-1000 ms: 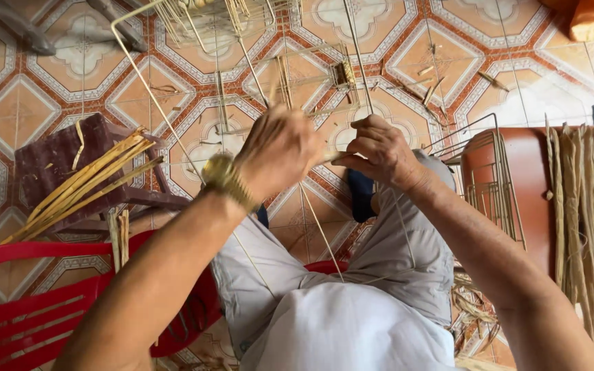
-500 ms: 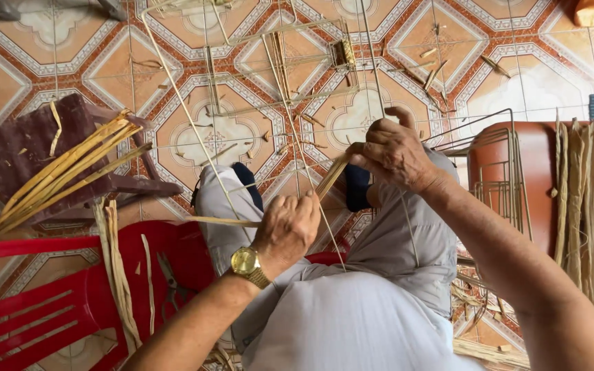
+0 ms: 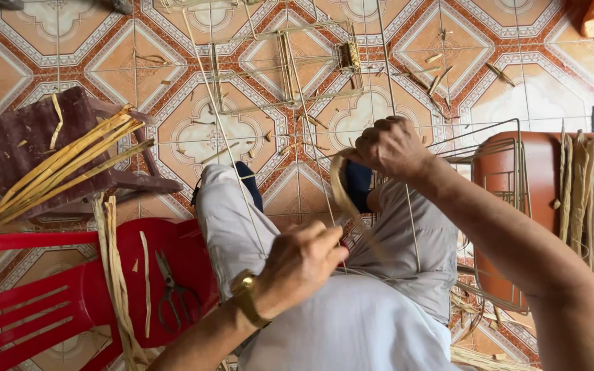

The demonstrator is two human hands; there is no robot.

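The left hand (image 3: 304, 264) is clenched over the lap, pinching the near end of a flat straw strip (image 3: 344, 199). The right hand (image 3: 393, 148) is closed too, gripping the same strip higher up, where it bends in a loop against a thin wire frame (image 3: 407, 213) standing between the knees. The strip runs from the right fist down in a curve to the left fist, so it lies across the front of the frame, touching the upright wires.

To weave this well, I judge that the strip should be kept flat and not twisted, with the left hand drawing the slack snug while the right holds the bend hard against the wire. Pull evenly; a dry strip may crack at a sharp fold.

Outward from the hands: a gold watch (image 3: 245, 285) sits on the left wrist. On the red plastic chair (image 3: 42, 302) at the left lie scissors (image 3: 170, 285) and a few loose strips (image 3: 111, 275) hanging over its edge. Farther left, a dark stool (image 3: 29, 134) carries a bundle of long yellow reeds (image 3: 70, 168). On the tiled floor (image 3: 221, 130) ahead rests another wire frame (image 3: 290, 65), among scraps. At the right, more wire frames (image 3: 510, 172) lean by an orange-brown seat (image 3: 537, 158), beside a sheaf of dried strips (image 3: 589, 192).
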